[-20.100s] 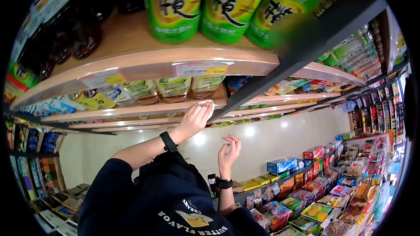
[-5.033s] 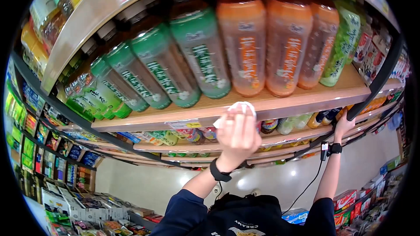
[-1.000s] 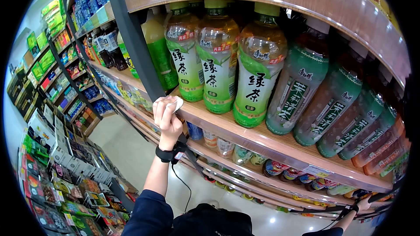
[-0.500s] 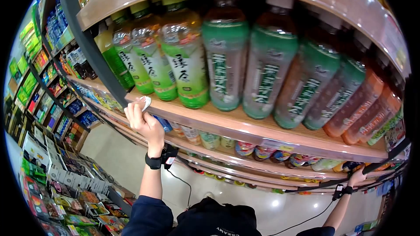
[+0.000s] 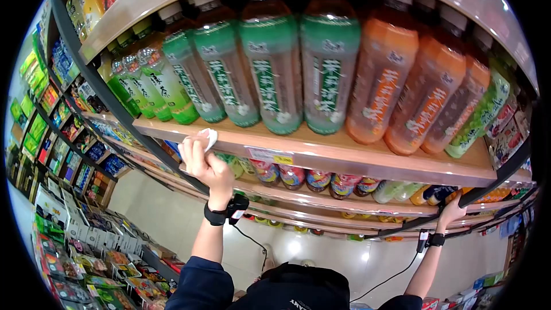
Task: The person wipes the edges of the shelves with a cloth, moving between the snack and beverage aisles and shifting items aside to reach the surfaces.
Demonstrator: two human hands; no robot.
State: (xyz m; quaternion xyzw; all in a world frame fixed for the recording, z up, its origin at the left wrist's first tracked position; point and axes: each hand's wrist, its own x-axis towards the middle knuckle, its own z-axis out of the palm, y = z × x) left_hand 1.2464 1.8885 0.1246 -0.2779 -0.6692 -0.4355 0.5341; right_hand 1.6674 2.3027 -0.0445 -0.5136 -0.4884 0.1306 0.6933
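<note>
1 wht cloth [image 5: 210, 137] in L hand [image 5: 204, 163], R hand [image 5: 452, 213] at 1 post [image 5: 495, 182].

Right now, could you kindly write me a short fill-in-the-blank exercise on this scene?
The left hand holds a ____ cloth.
The right hand is on the dark post at the picture's ____ side.
Immediately right of the dark-green-labelled bottles stand bottles with ____ labels.

Missing words: white; right; orange.
</note>
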